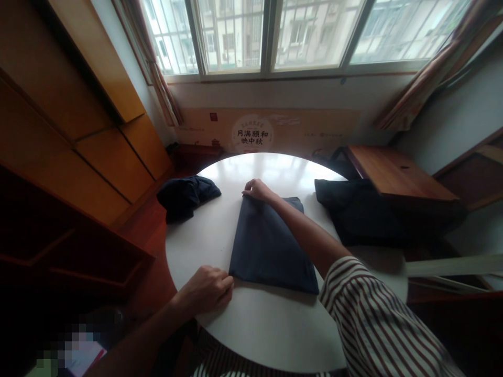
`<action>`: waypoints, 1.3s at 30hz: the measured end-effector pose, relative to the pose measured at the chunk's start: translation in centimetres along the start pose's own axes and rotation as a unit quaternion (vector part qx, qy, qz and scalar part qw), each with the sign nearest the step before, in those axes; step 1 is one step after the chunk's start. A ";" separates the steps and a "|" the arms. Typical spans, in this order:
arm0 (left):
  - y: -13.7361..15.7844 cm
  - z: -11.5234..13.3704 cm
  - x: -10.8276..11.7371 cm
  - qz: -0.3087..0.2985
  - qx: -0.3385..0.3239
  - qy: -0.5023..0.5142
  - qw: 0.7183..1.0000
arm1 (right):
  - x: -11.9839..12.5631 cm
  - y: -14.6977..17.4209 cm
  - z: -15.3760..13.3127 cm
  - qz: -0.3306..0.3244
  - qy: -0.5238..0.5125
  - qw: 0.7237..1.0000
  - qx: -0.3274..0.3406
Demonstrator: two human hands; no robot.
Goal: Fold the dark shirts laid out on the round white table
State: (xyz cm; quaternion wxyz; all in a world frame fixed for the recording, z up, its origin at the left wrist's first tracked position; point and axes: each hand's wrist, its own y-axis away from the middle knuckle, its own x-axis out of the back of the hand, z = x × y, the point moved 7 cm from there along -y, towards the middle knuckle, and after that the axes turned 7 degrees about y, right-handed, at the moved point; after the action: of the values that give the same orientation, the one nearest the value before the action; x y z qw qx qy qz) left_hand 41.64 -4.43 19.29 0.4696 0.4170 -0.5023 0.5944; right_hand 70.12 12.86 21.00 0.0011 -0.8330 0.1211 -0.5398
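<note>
A dark blue garment [271,246], folded into a flat panel, lies on the round white table [196,235]. Its exact kind cannot be made out. At its near left corner, my left hand [206,290] has its fingers curled and pinched on the cloth edge. My right hand [257,189] reaches across the garment and pinches its far left corner between thumb and fingers. The right forearm hides part of the garment's right side. Both pinched corners rest at about table height.
A crumpled dark cloth [186,196] lies at the table's left edge. Another dark folded cloth [353,212] lies on the right, beside a wooden desk [401,173]. Wooden cabinets [113,157] stand at the left, and a long printed carton [314,123] lies under the window.
</note>
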 end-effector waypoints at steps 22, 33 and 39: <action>-14.4 11.9 -5.8 -0.145 -0.218 -0.053 0.964 | 7.6 13.1 12.1 -0.043 0.071 0.966 -0.245; -13.2 6.7 0.0 -0.081 -0.068 0.124 0.987 | 6.6 16.5 11.2 0.006 -0.005 0.953 -0.304; -9.1 -10.1 1.0 0.128 0.338 0.414 0.836 | 3.5 23.1 9.9 -0.035 -0.451 0.823 -0.344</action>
State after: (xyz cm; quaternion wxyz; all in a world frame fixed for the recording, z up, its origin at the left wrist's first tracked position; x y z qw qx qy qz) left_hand 50.09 6.21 20.65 0.3835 0.1972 -0.0779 0.8989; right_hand 75.72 -11.50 16.93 -0.2499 -0.9335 0.2560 -0.0265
